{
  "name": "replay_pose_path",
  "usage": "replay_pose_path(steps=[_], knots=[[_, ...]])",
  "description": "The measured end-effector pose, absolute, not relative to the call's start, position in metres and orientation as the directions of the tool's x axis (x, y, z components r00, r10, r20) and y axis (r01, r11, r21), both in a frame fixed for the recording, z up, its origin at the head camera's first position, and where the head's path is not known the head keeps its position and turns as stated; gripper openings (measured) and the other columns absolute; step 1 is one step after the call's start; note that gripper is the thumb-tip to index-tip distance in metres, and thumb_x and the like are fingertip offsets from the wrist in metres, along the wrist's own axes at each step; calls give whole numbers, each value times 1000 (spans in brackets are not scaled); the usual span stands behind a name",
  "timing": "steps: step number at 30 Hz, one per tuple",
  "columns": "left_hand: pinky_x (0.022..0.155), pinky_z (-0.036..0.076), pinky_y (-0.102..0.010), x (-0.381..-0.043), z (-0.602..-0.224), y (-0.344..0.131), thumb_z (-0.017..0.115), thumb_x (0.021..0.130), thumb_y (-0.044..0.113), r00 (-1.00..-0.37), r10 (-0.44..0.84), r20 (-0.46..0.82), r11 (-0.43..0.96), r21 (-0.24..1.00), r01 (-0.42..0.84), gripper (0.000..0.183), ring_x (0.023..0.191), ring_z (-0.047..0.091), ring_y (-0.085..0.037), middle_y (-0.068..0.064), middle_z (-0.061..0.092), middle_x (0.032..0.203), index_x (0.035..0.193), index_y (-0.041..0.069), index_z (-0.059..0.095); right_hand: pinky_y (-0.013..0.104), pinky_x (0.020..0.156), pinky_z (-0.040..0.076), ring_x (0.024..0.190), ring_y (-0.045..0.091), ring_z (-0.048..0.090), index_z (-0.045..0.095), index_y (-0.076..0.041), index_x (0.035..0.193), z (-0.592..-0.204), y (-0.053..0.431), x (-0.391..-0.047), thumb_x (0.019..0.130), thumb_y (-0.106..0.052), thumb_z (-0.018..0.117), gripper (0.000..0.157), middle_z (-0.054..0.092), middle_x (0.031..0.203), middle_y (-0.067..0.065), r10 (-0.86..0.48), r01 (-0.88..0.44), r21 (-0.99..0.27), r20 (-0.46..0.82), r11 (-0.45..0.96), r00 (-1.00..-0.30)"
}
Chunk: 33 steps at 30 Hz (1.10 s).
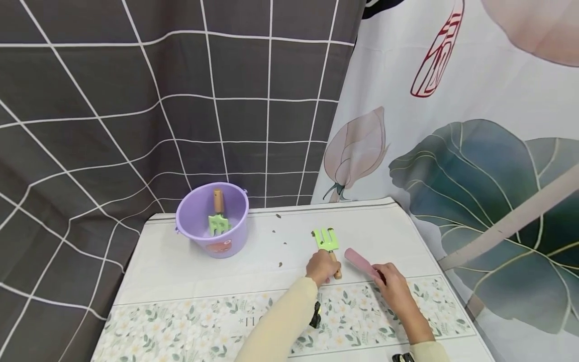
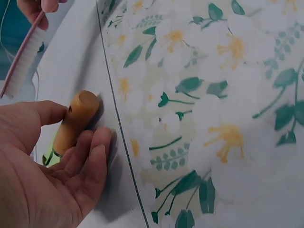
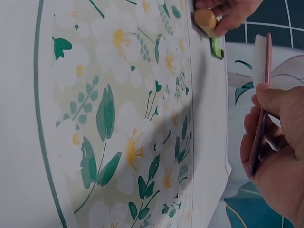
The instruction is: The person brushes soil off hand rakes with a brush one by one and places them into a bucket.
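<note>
A small hand rake (image 1: 326, 239) with light green tines and a wooden handle (image 2: 78, 118) is at the table's right half. My left hand (image 1: 320, 267) grips it by the handle, thumb on one side and fingers curled on the other. Dark bits cling to or lie at the tine tips. To the right, my right hand (image 1: 395, 290) holds a pink brush (image 1: 360, 262) by its handle. White bristles (image 3: 260, 59) show along one side of the brush in the right wrist view. The brush is held above the table, apart from the rake.
A purple bucket (image 1: 237, 242) stands at the back left of the table (image 1: 158, 271). Inside leans another green hand tool (image 1: 219, 224) with a wooden handle. Several dark crumbs (image 1: 280, 264) lie between bucket and rake. Curtains hang behind and to the right.
</note>
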<state>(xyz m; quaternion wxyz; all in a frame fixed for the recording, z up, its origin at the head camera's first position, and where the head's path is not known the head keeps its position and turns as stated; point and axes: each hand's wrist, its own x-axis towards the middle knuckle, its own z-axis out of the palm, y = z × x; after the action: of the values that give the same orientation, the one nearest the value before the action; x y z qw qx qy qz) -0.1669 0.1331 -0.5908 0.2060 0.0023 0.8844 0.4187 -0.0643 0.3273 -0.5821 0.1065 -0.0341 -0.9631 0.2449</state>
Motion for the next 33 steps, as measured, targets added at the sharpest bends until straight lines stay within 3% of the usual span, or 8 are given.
replay_pose_path(steps=[7, 11, 14, 16, 19, 21, 27, 33], knots=[[36, 33, -23, -168, -584, 132, 73, 87, 22, -922, 135, -363, 651, 734, -194, 37, 32, 39, -9, 3, 51, 43, 55, 15, 57, 48, 77, 59, 93, 28, 67, 69, 1, 121, -583, 327, -64, 95, -9, 74, 29, 64, 105, 13, 100, -3, -478, 190, 878, -977], [35, 40, -20, -171, -583, 134, 70, 87, 15, -907, 150, -394, 588, 773, -238, 39, 34, 42, -9, 3, 51, 42, 53, 16, 53, 47, 76, 59, 91, 27, 66, 70, 1, 120, -582, 326, -64, 94, -9, 75, 28, 64, 103, 12, 95, -11, -474, 200, 880, -975], [38, 49, -21, -173, -584, 135, 69, 88, 9, -888, 147, -436, 529, 793, -302, 26, 39, 50, -12, 0, 53, 47, 66, 10, 56, 47, 76, 58, 90, 26, 65, 70, 1, 120, -581, 325, -64, 94, -9, 75, 28, 64, 103, 13, 95, -13, -476, 201, 879, -975], [42, 54, -24, -175, -584, 133, 69, 87, 6, -873, 145, -465, 500, 796, -340, 10, 44, 55, -15, -5, 56, 54, 83, 2, 62, 48, 76, 58, 90, 27, 65, 70, 1, 120, -580, 325, -64, 94, -9, 75, 28, 64, 103, 13, 97, -10, -477, 199, 879, -975], [48, 59, -28, -177, -584, 129, 70, 87, 3, -856, 147, -495, 481, 793, -375, 28, 52, 61, -19, -10, 58, 67, 111, -7, 60, 50, 80, 59, 94, 29, 66, 70, 1, 120, -579, 324, -63, 95, -9, 74, 28, 64, 105, 13, 101, -1, -482, 185, 876, -978], [51, 61, -29, -178, -583, 126, 71, 88, 3, -847, 151, -509, 477, 788, -389, 38, 56, 62, -20, -12, 58, 74, 121, -9, 57, 52, 83, 59, 97, 31, 67, 70, 2, 121, -579, 324, -63, 95, -9, 74, 28, 65, 107, 14, 110, 16, -487, 165, 873, -980], [58, 63, -30, -181, -581, 118, 74, 91, 5, -830, 164, -533, 449, 790, -418, 36, 64, 65, -20, -12, 57, 82, 119, -8, 56, 53, 89, 58, 102, 31, 66, 69, 1, 126, -576, 323, -62, 98, -9, 71, 31, 63, 111, 14, 136, 64, -502, 108, 862, -985], [56, 63, -28, -180, -582, 111, 74, 92, 5, -826, 181, -534, 453, 791, -412, 30, 63, 66, -20, -12, 59, 83, 113, -5, 56, 45, 79, 58, 95, 24, 63, 69, 1, 127, -576, 322, -64, 98, -8, 70, 31, 61, 110, 12, 117, 33, -495, 139, 868, -983]])
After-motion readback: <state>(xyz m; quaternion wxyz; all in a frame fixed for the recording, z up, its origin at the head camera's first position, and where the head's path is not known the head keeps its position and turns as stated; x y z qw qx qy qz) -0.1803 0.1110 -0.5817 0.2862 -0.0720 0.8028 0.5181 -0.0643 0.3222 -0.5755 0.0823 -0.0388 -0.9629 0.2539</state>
